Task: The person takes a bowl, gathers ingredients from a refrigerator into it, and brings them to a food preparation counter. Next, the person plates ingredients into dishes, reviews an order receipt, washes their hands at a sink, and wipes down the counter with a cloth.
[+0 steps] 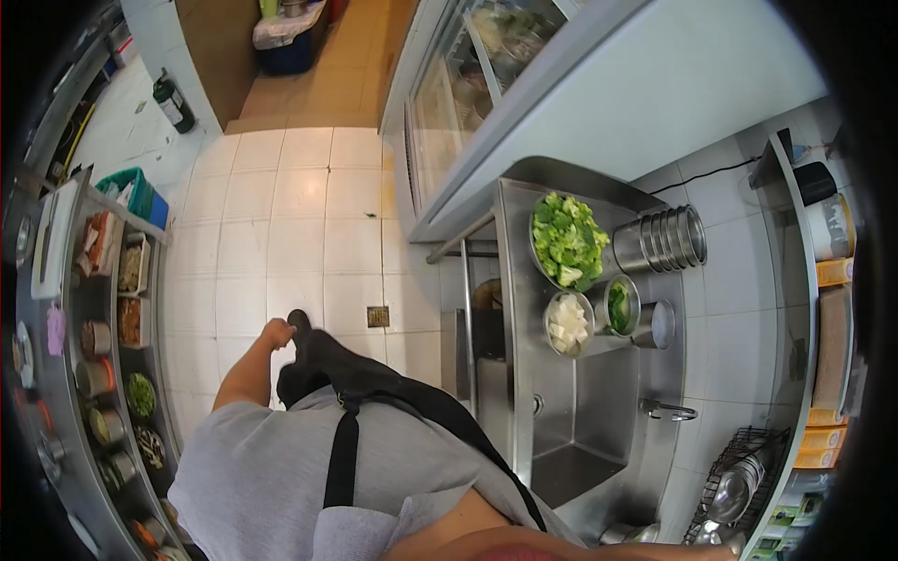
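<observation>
Shiny round-bowled metal utensils point(728, 497), ladle-like, are sitting in a black wire basket point(751, 439) at 4 o'clock. Right hand point(724, 552) is showing at the bottom edge, between 4 and 5, just beside the utensils; mostly cut off, so cannot tell finger state or contact. Left hand point(278, 334) is hanging at 8 o'clock, fingers curling in, near a black shoe point(298, 321); cannot tell if anything is inside.

Rectangular stainless-steel sink point(585, 402) is lying between 4 and 5, a curved metal faucet point(670, 409) projecting over its edge. On the steel drainboard, a round metal bowl of white chunks point(567, 324) is sitting toward 4, touching or nearly touching a metal pot of green leaves point(618, 307) at 3. Heaped green broccoli florets point(569, 241) are filling a tray at 2; nested silver metal pots point(660, 239) are lying tipped sideways beside them.

Grey glass-doored fridge point(449, 122) is standing at 12, dark green cylinder point(173, 103) at 10. Food containers point(95, 378) are lining the steel counter at 8.
</observation>
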A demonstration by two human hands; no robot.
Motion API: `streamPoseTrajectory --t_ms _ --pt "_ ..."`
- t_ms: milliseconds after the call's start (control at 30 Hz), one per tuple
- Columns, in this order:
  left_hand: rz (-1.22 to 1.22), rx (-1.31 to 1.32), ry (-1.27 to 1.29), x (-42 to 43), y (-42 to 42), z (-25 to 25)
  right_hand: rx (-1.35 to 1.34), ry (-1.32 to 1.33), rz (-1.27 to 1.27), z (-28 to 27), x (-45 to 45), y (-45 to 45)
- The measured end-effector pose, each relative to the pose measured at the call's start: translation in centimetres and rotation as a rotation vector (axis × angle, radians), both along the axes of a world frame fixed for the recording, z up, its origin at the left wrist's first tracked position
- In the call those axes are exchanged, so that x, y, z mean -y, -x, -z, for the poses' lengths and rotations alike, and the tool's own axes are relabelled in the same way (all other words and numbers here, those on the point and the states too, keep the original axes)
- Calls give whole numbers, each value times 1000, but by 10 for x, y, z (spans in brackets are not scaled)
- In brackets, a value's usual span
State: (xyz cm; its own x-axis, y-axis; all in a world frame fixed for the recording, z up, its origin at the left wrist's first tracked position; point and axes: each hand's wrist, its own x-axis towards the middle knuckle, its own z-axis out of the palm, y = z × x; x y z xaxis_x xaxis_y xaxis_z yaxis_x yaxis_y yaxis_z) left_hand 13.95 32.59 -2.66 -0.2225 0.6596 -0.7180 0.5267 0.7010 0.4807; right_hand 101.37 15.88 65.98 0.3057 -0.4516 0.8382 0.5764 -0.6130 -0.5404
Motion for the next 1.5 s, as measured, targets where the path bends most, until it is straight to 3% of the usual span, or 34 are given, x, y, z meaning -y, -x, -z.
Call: streamPoseTrajectory --t_ms 33,100,200,233,300,400,467,567,667,733,800,833,900,1000,1167,1267,1300,1367,1400,1467,1500 --pt "-30 2 7 -8 15 5 35 -1 -41 12 -14 30" --pt "154 -3 -4 -31 58 15 19 29 -184 40 -49 88" --pt "-85 119 -12 -69 125 2 -166 177 -583 90 -134 201" --pt "-228 182 -8 -85 142 -13 -197 281 -752 108 -172 252" --pt "-221 204 -39 -127 174 -38 -459 461 -1475 152 -242 332" --pt "-204 512 -163 -194 173 -112 -619 1096 -1744 181 -334 498" --pt "-113 764 -154 -238 154 -171 -237 1310 -1951 220 -380 569" --pt "43 1207 -93 -287 123 -252 -60 1557 -2080 256 -432 652" --pt "88 1522 50 -332 113 -266 38 1572 -2154 301 -483 706" --pt "32 1352 18 -364 126 -257 229 1716 -2203 329 -522 734" --pt "-177 1182 -26 -402 146 -268 221 1609 -2178 349 -566 762" --pt "-158 1159 -9 -422 160 -265 250 1539 -2148 355 -591 775" --pt "-285 910 -178 -459 199 -256 184 1473 -2146 368 -656 799" --pt "-287 791 -264 -508 268 -246 179 1342 -2165 380 -756 829" --pt "-464 797 -295 -568 333 -272 405 1440 -1827 358 -942 877" --pt "-522 861 -305 -608 375 -251 682 1491 -1358 347 -1038 893" --pt "-548 901 -296 -628 390 -239 662 1501 -1317 345 -1072 893" --pt "-461 917 -246 -668 419 -230 704 1684 -756 352 -1124 893" --pt "-406 926 -225 -693 433 -225 679 1696 -718 352 -1142 892" --pt "-307 928 -223 -746 461 -215 484 2146 -494 345 -1175 900" --pt "-245 918 -238 -775 473 -214 446 2144 -457 344 -1186 906"
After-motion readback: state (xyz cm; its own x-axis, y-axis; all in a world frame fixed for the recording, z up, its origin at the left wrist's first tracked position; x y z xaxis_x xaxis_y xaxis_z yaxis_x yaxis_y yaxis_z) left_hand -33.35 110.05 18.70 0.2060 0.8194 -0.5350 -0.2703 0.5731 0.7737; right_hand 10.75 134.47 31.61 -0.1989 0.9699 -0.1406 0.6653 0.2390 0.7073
